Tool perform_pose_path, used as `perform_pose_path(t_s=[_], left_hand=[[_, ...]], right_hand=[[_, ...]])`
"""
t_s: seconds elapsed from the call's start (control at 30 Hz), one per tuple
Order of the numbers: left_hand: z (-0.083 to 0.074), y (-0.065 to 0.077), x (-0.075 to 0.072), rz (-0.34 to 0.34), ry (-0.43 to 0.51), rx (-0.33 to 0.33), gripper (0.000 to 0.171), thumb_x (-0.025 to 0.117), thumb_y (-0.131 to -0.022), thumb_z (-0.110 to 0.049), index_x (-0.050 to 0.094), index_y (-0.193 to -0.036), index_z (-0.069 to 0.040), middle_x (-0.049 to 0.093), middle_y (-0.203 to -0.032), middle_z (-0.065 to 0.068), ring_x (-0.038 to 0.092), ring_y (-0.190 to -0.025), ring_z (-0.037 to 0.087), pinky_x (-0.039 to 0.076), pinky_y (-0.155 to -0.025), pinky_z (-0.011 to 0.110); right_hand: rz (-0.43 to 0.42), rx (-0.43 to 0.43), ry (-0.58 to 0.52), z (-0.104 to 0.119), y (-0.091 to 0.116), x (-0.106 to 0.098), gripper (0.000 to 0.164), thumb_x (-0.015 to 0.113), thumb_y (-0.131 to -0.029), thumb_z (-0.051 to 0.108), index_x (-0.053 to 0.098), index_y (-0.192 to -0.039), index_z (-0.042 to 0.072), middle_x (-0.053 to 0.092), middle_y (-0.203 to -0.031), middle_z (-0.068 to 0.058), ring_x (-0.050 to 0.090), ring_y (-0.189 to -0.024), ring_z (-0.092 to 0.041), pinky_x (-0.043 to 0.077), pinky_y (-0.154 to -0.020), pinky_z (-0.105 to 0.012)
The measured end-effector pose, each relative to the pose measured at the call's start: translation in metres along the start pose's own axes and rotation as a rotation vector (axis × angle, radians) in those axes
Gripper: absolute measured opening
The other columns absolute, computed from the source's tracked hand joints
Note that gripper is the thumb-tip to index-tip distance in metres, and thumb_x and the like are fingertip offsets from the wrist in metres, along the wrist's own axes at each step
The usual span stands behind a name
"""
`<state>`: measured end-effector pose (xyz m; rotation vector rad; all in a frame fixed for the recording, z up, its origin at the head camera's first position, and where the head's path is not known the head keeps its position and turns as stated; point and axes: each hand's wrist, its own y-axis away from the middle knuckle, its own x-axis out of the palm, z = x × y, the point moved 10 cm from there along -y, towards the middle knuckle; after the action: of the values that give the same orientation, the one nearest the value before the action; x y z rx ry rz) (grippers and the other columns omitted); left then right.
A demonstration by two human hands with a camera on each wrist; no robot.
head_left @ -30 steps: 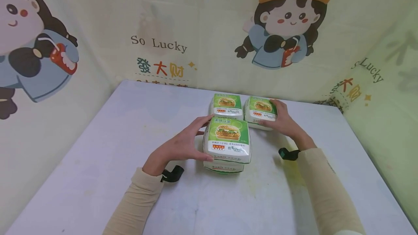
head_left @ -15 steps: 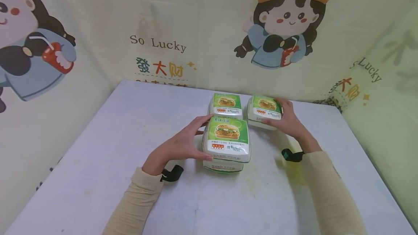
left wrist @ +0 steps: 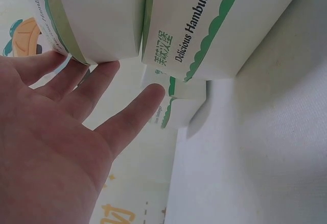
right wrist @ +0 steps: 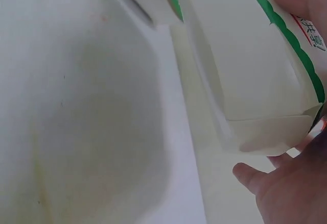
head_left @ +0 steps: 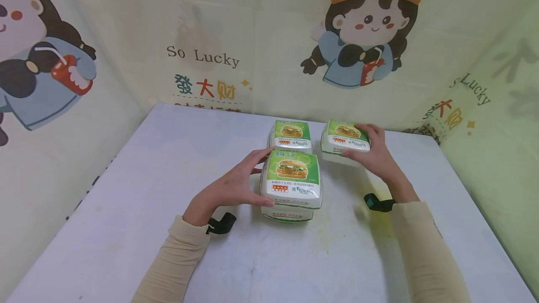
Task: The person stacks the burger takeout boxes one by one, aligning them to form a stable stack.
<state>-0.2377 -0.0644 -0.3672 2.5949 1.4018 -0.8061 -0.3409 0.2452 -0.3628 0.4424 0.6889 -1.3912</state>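
Two green-and-white hamburger boxes stand stacked near the table's middle. My left hand holds the upper box from its left side, thumb at the front edge and fingers at the far edge. Beneath it sits the lower box, also seen in the left wrist view as the lower box just beyond the fingers. At the back right, my right hand grips another hamburger box by its right side. The right wrist view shows the underside of this box, raised off the table.
Behind the stack, a further hamburger box stands on the white table. A patterned cloth with cartoon figures hangs along the table's back edge and sides. Beige sleeves and black wrist cameras are on both arms.
My right hand has moved its hamburger box to the right and upward, away from the back box, widening the gap between them. The left hand and the stack have stayed in place.
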Motion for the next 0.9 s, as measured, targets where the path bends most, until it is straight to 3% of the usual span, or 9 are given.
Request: perform_pose_path(t_s=[0.3,0.63,0.9], left_hand=[[0.001,0.0,0.0,-0.003,0.003,-0.009,0.114,0.091,-0.069,-0.031,0.02,-0.158,-0.019,0.03,-0.153,-0.009,0.035,-0.14,0.01,0.042,-0.113,0.04],[0.001,0.0,0.0,-0.005,0.0,-0.01,0.115,0.091,-0.069,-0.032,0.019,-0.158,-0.019,0.029,-0.154,-0.008,0.035,-0.14,0.011,0.042,-0.112,0.04],[-0.001,0.0,0.001,0.001,0.014,-0.012,0.115,0.091,-0.069,-0.032,0.02,-0.158,-0.021,0.029,-0.155,-0.008,0.035,-0.14,0.011,0.041,-0.113,0.042]], right_hand=[[-0.049,-0.017,-0.099,0.008,0.008,-0.003,0.08,0.076,-0.085,0.034,0.034,-0.152,0.018,0.011,-0.154,-0.008,0.025,-0.135,-0.032,0.032,-0.101,-0.044],[-0.132,-0.015,-0.204,0.017,0.025,-0.004,0.075,0.072,-0.089,0.031,0.034,-0.154,0.028,0.014,-0.158,0.0,0.03,-0.129,-0.026,0.034,-0.091,-0.029],[-0.173,-0.059,-0.256,0.026,0.037,-0.002,0.074,0.071,-0.09,0.023,0.035,-0.154,0.027,0.015,-0.163,0.002,0.028,-0.133,-0.023,0.035,-0.089,-0.021]])
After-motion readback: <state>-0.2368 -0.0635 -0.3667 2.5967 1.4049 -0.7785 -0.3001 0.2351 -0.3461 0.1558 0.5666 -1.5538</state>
